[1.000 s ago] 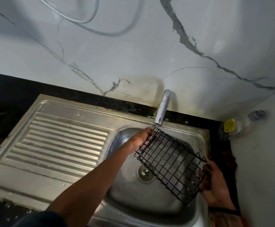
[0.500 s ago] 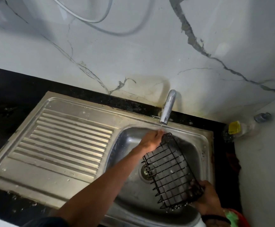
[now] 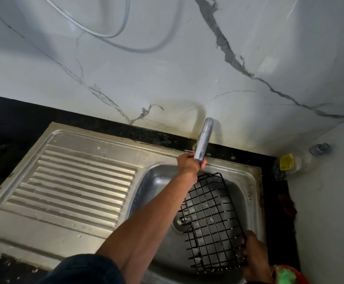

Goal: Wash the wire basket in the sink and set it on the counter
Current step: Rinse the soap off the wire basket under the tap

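A black wire basket [image 3: 211, 222] stands tilted inside the steel sink bowl [image 3: 247, 193], over the drain [image 3: 180, 222]. My right hand [image 3: 254, 256] grips the basket's near right corner. My left hand [image 3: 188, 163] has reached to the back of the sink, and its fingers are under the end of the chrome tap spout [image 3: 203, 140]. Whether they grip something behind the spout is hidden. No water stream shows.
A ribbed steel drainboard [image 3: 74, 187] lies left of the bowl. Black counter [image 3: 7, 124] runs behind and to the left. A clear bottle with a yellow label [image 3: 290, 161] lies in the right corner. A red and green object [image 3: 286, 274] sits at the lower right edge.
My left hand let go of the basket's far edge and rose to the tap spout. The basket dropped lower into the bowl, still held by my right hand.
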`<state>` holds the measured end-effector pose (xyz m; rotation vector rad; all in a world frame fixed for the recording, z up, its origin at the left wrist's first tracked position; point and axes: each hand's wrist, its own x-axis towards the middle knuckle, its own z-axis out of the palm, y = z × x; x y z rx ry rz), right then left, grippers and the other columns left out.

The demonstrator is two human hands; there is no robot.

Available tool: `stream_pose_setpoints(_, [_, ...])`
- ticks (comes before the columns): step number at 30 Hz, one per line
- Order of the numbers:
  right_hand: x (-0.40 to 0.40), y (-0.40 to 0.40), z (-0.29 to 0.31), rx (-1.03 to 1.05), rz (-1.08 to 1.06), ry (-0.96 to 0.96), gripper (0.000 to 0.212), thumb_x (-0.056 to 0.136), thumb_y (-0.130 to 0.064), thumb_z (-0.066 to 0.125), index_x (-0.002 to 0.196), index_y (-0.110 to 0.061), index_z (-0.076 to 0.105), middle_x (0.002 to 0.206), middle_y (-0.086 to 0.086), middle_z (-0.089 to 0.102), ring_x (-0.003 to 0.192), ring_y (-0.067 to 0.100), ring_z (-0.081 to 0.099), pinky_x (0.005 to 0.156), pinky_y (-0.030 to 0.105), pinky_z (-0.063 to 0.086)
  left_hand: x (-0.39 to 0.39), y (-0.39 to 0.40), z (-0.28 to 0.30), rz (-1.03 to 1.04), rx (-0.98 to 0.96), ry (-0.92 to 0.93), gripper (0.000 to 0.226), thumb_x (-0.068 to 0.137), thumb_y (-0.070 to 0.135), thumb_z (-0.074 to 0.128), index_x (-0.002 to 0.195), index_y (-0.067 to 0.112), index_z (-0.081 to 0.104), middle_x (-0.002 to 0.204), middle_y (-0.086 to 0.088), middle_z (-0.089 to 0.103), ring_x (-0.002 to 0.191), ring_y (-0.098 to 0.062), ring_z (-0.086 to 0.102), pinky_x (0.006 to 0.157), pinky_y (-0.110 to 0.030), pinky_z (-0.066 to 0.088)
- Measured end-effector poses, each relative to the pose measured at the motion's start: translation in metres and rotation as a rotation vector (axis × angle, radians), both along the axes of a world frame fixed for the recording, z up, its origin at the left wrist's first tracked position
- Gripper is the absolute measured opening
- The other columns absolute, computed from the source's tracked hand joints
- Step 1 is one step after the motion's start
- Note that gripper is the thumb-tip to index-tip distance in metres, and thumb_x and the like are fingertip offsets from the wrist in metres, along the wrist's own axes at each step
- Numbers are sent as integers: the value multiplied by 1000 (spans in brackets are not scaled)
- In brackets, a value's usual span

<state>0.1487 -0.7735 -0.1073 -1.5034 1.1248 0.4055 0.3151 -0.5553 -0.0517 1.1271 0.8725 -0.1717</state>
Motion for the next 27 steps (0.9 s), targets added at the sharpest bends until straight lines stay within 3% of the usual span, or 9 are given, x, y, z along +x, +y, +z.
stream_pose_setpoints(4, [2,3,1,-40,42,-13,42,99,-27,48,60,-11,49,43,6,37,28,15,31,38,15,26,-11,-10,-14,-173,537,-67,39,91,44,74,113,12,70,95,-9,79,70,-19,75,53,-31,60])
stream_pose_setpoints(7, [3,9,-1,-19,53,-2,36,94,-24,49,60,-13,49,48,6,37,31,13,29,42,17,26,-16,-12,-22,-302,675,-128,83,68,91,54,98,16,72,78,0,78,65,-16,77,57,-41,65])
stream_pose_setpoints(12, [24,23,7,161,97,-26,39,100,-19,41,62,-13,46,38,-5,35,27,6,27,37,15,19,-22,11,13,-742,714,-151,73,92,81,38,89,13,63,71,-4,69,53,-23,68,52,-39,60])
stream_pose_setpoints(13, [34,25,10,190,126,-33,41,101,-21,40,62,-14,45,36,-6,34,27,7,26,38,16,18,-20,26,15,-878,757,-118,68,96,78,35,93,15,61,76,-4,69,60,-20,68,58,-35,60])
stream_pose_setpoints(15, [57,24,15,207,219,-40,44,102,-24,39,59,-14,43,36,-5,30,27,8,22,40,17,15,-21,61,16,-1081,622,-143,80,91,83,36,130,19,61,126,-13,68,109,-27,68,97,-43,55])
stream_pose_setpoints(17, [81,23,17,216,326,-38,46,102,-29,39,59,-16,42,37,-5,26,28,8,21,37,18,17,-30,98,14,-1160,391,-279,103,78,91,44,156,24,39,161,-11,41,144,-28,44,121,-49,33])
stream_pose_setpoints(20, [115,20,7,315,386,3,41,100,-28,42,61,-17,44,45,-2,27,28,9,24,33,16,21,-52,132,8,-1090,345,-232,99,80,76,66,159,27,33,158,-4,48,135,-18,54,118,-49,38])
stream_pose_setpoints(23, [145,22,-2,340,407,-16,27,97,-20,41,71,-16,47,47,0,39,29,9,27,34,16,26,-76,131,0,-952,220,-148,67,83,52,78,139,29,47,139,-6,60,118,-17,61,97,-34,52])
stream_pose_setpoints(27, [176,42,17,360,463,-58,29,93,-25,44,84,-13,69,60,0,60,46,14,50,47,22,38,-112,109,-11,-479,280,-155,85,52,71,89,119,34,52,121,9,58,106,-12,59,76,-28,47])
